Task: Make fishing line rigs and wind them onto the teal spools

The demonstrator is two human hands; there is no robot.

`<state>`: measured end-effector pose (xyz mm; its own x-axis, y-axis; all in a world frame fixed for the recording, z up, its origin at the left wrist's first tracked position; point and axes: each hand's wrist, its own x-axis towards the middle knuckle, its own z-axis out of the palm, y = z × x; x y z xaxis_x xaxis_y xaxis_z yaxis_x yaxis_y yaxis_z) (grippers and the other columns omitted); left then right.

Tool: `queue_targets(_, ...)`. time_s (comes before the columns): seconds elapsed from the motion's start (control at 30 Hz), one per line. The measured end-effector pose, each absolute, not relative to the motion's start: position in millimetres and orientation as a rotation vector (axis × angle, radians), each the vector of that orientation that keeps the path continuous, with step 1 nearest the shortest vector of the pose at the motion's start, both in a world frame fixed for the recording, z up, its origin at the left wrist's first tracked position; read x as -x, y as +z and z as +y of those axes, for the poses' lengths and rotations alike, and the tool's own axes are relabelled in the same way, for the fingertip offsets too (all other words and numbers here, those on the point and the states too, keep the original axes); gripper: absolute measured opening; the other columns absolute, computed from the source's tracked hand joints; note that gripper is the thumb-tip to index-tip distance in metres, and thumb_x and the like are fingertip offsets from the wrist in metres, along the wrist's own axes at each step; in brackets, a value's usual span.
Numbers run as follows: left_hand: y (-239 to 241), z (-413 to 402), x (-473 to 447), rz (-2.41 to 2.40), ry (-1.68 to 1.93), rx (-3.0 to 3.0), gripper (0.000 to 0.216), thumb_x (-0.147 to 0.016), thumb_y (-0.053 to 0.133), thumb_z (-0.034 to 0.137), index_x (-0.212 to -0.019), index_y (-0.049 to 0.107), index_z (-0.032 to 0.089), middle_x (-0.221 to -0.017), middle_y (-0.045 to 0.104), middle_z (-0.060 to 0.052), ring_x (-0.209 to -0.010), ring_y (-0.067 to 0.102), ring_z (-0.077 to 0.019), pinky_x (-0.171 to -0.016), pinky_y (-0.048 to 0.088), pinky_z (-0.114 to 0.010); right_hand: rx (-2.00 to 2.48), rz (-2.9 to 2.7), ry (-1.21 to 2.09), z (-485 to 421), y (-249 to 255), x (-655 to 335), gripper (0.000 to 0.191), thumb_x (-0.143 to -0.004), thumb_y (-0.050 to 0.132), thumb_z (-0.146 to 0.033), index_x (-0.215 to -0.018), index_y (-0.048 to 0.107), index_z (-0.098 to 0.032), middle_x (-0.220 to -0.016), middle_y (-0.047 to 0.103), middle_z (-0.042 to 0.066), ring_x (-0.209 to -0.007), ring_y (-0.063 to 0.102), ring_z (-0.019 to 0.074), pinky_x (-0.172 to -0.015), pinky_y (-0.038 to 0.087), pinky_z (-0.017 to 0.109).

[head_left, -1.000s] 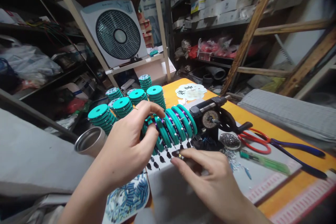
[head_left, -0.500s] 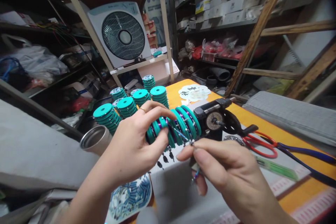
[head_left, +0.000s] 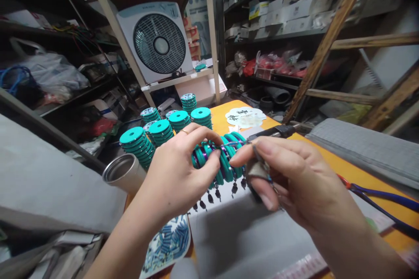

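Observation:
In the head view, my left hand [head_left: 190,157] curls over a row of teal foam line spools [head_left: 225,168], thumb in front and fingers on top. The spools sit side by side, with purple bands between them and small dark beads [head_left: 210,198] hanging below. A thin bluish strand [head_left: 232,143] stretches from beside my left fingertips to my right hand [head_left: 281,170]. My right thumb and forefinger pinch the strand's end. A greyish piece [head_left: 257,170] lies under these fingers, partly hidden, and I cannot make out its kind.
Stacks of teal spools [head_left: 132,136] stand behind my left hand, near a metal cup [head_left: 121,170]. A tray [head_left: 188,244] of small blue tubes lies in front. Pliers [head_left: 386,192] rest at right, and a box fan [head_left: 160,43] stands at the back.
My right hand has moved up and slightly right with the strand, which now runs nearly level. It covers the geared winder and scissors more. My left hand has shifted slightly right along the spools.

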<state>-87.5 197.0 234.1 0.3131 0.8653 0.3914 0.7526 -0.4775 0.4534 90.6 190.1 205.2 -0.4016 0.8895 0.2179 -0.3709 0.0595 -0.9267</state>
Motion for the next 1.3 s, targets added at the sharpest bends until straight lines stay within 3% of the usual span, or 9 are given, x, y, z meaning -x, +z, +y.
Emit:
queue_targets(0.2,233.9,199.4,86.5,1.476,0.928,-2.376,0.013,-0.084,0.053,0.018,-0.090,0.061,0.025,-0.098,0.062,0.004,-0.088,0.058,-0.0147,-0.081,0.045,-0.033,0.672,-1.254,1.540,190.8,202.8,-90.6,0.032,-0.085,0.059,-0.048,-0.078,0.069,-0.018,-0.039,0.050,-0.001,-0.035,0.035,0.0067,-0.036,0.014,0.019)
queue_targets(0.47,232.8,199.3,87.9,1.446,0.953,-2.356,0.011,-0.084,0.054,0.016,-0.087,0.059,0.025,-0.095,0.062,0.004,-0.090,0.057,-0.0142,-0.083,0.045,-0.032,0.805,-1.158,1.528,184.6,198.7,-89.4,0.036,-0.081,0.058,-0.052,-0.075,0.069,-0.018,-0.037,0.046,-0.001,-0.032,0.021,0.0056,-0.036,0.008,0.022)
queue_targets(0.83,233.3,200.2,88.6,1.423,0.996,-2.275,0.013,-0.082,0.054,0.011,-0.082,0.057,0.024,-0.089,0.061,0.005,-0.089,0.057,-0.0132,-0.087,0.046,-0.032,0.692,-1.112,1.592,181.9,195.4,-87.0,0.032,-0.083,0.060,-0.049,-0.076,0.072,-0.020,-0.037,0.048,-0.001,-0.032,0.034,0.0052,-0.035,0.018,0.019)
queue_targets(1.3,238.1,197.0,88.9,1.419,0.953,-2.264,0.010,-0.082,0.056,0.015,-0.081,0.060,0.024,-0.093,0.064,0.004,-0.090,0.059,-0.0153,-0.083,0.046,-0.034,0.779,-1.174,1.629,170.7,189.1,-91.3,0.039,-0.083,0.058,-0.054,-0.077,0.071,-0.017,-0.037,0.046,-0.001,-0.032,0.035,0.0069,-0.036,0.022,0.020)
